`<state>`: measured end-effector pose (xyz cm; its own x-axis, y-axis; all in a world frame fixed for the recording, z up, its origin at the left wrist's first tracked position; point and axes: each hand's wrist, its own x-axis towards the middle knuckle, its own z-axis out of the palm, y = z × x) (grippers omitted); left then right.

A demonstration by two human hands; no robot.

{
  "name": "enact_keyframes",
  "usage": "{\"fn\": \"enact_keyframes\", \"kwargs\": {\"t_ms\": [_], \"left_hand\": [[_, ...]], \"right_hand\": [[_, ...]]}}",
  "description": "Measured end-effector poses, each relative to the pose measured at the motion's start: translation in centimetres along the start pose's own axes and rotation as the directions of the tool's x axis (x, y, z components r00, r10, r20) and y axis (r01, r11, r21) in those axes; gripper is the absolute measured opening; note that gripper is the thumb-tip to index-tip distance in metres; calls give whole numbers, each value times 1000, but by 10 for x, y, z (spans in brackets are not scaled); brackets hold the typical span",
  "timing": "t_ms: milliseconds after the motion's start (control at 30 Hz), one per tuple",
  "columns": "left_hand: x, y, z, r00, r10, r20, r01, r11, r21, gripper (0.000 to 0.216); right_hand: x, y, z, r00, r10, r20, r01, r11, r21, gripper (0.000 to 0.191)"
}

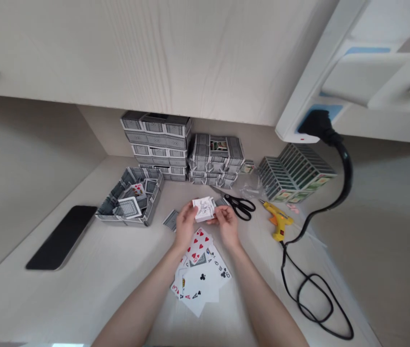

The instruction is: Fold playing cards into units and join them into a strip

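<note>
Between my two hands is a small stack of playing cards (204, 210), its top card white with a grey figure. My left hand (186, 222) grips the stack's left side. On the right side, the fingers of my right hand (226, 222) are closed on its edge. Below my hands lies a loose spread of face-up playing cards (201, 277), with hearts and clubs showing. A face-down card (170, 220) rests beside my left hand. Black-handled scissors (243, 207) lie just past my right hand, their blades partly behind it.
A box made of cards (147, 218) holds loose cards at left, near a black phone (62, 237). Card-built blocks (161, 140) stand at the back. At right are stacked card boxes (306, 168), a yellow glue gun (279, 220), its coiled cord (313, 274) and a plugged-in black cable (347, 168).
</note>
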<state>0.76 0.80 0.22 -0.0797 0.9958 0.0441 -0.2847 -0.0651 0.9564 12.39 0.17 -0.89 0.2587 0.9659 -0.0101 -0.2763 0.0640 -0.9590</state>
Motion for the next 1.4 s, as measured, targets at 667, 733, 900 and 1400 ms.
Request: {"fn": "enact_keyframes", "kwargs": {"t_ms": [667,733,900,1400], "left_hand": [[1,0,-2,989,-112,94,104,991,85,45],[2,2,-2,983,-143,114,139,990,39,37],[6,5,-3,974,-183,137,182,983,16,31],[2,2,-10,947,207,244,-315,738,596,16]], "right_hand": [[1,-5,-4,993,55,102,-45,994,-97,31],[2,-6,-4,995,60,81,-54,996,-77,31],[2,-7,-6,994,84,72,-82,996,-18,32],[0,-6,-7,980,-178,84,195,934,-301,19]]}}
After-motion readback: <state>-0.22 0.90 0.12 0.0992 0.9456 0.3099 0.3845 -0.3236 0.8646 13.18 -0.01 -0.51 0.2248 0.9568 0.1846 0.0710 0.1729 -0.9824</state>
